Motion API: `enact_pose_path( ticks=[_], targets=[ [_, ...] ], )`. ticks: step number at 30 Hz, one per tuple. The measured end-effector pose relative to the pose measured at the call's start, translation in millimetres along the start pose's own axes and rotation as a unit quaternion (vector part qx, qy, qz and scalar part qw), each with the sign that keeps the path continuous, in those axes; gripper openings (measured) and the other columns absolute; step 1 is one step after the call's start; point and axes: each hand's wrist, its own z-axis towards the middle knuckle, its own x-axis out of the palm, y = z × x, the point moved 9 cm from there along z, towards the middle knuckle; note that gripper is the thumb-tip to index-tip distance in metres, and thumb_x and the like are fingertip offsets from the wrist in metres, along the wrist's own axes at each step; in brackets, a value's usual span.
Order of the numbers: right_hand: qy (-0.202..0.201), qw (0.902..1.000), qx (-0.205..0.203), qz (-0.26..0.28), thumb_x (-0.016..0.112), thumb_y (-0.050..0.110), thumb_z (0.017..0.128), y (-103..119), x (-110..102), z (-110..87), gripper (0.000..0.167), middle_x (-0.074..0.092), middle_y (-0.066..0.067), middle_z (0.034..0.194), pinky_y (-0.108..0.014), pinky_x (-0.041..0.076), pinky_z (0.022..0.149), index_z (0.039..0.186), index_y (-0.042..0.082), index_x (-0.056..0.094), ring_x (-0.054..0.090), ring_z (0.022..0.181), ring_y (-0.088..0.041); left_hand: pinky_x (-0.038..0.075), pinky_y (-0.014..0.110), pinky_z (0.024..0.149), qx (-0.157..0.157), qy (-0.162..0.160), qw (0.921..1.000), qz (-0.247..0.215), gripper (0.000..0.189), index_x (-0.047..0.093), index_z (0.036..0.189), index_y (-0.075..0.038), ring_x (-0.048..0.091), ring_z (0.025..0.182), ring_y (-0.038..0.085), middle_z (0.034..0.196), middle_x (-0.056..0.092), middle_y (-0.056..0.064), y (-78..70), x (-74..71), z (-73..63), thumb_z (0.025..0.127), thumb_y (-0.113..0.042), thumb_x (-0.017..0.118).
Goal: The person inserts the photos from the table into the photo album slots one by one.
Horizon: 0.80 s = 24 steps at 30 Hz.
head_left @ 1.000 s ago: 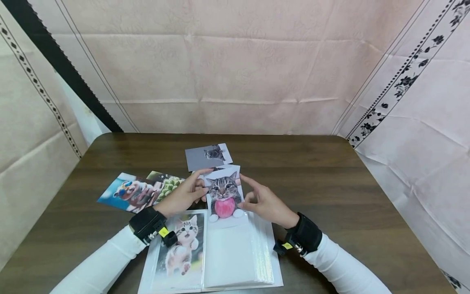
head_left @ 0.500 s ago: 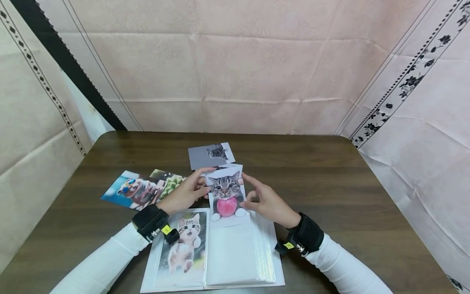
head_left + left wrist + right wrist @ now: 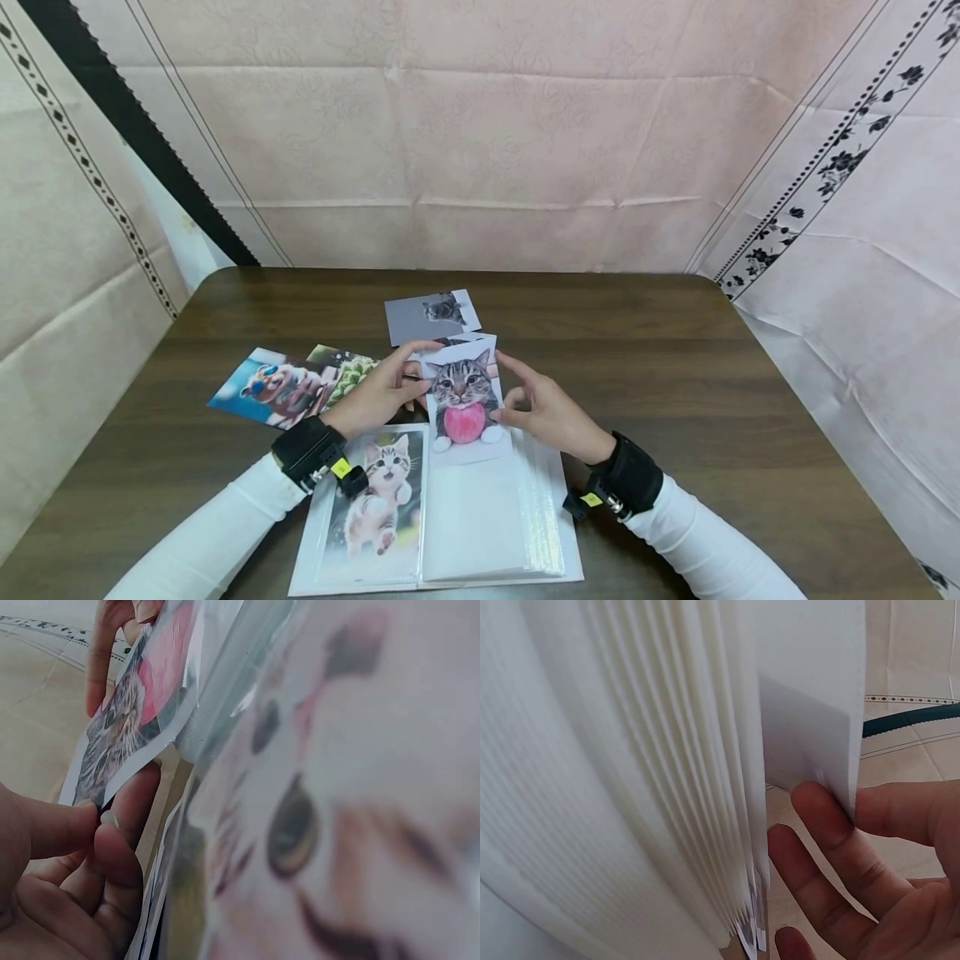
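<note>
- Two hands on my head feed: left hand (image 3: 378, 400) and right hand (image 3: 547, 412) pinch a cat photo (image 3: 462, 400), its lower end overlapping a sleeve (image 3: 472, 525) of the open album (image 3: 567, 537) on the counter (image 3: 660, 350).
- Left wrist: I see the left hand nipping the photo's edge.
- Right wrist: right hand pinches a white sheet (image 3: 810, 667) beside layered pages (image 3: 652, 750).

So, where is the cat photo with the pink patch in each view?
Head: cat photo below centre, between left hand and right hand.
Left wrist: cat photo upper left, slanting.
Right wrist: printed side not visible; whether the pinched white sheet is it, I cannot tell.
Shared landmark: right hand, in all three.
</note>
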Motion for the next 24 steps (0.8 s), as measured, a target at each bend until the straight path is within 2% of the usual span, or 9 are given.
enact_pose_path(
  ticks=[5,7,15,19,24],
  targets=[
    [-0.003,0.9999,-0.006,-0.01,0.074,0.011,0.092,1.3,-0.6,0.1,0.087,0.071,-0.003,0.078,-0.036,0.042,0.087,0.161,0.01,0.022,0.061,0.083,-0.015,0.055,0.034,0.072,-0.003,0.012,0.9999,0.001,0.053,0.034,0.154,-0.021,0.064,0.078,0.028,0.093,0.063,0.016,1.0,2.5,0.2,0.106,-0.006,0.05],
    [-0.003,0.9999,-0.008,-0.01,0.074,0.01,0.092,1.6,-0.7,0.0,0.087,0.072,-0.002,0.079,-0.039,0.041,0.09,0.161,0.01,0.021,0.062,0.084,-0.015,0.055,0.033,0.072,-0.005,0.014,0.9999,0.004,0.053,0.034,0.154,-0.021,0.061,0.077,0.027,0.093,0.062,0.016,1.7,3.0,0.0,0.106,-0.006,0.05],
    [-0.003,0.9999,-0.012,-0.008,0.074,0.01,0.093,2.3,-0.8,0.2,0.088,0.072,-0.003,0.079,-0.039,0.04,0.089,0.162,0.009,0.019,0.062,0.081,-0.014,0.054,0.033,0.071,-0.003,0.019,0.9998,0.004,0.052,0.034,0.153,-0.02,0.059,0.075,0.025,0.091,0.058,0.015,-0.7,4.9,-0.6,0.106,-0.005,0.05],
    [-0.006,0.9999,-0.009,-0.008,0.073,0.009,0.093,1.9,-0.8,0.6,0.089,0.073,-0.003,0.079,-0.041,0.04,0.093,0.162,0.01,0.018,0.063,0.081,-0.014,0.054,0.032,0.071,0.009,0.028,0.9996,0.001,0.051,0.035,0.153,-0.017,0.061,0.075,0.026,0.088,0.058,0.016,-1.8,6.5,-0.1,0.106,-0.005,0.05],
    [-0.006,0.9999,-0.009,-0.004,0.073,0.008,0.093,2.7,-0.8,0.0,0.09,0.072,-0.003,0.079,-0.041,0.041,0.093,0.162,0.01,0.016,0.063,0.08,-0.014,0.055,0.032,0.072,0.013,0.039,0.9991,-0.01,0.05,0.035,0.153,-0.018,0.064,0.076,0.026,0.086,0.058,0.016,-1.1,8.4,-0.4,0.106,-0.005,0.049]
  ],
)
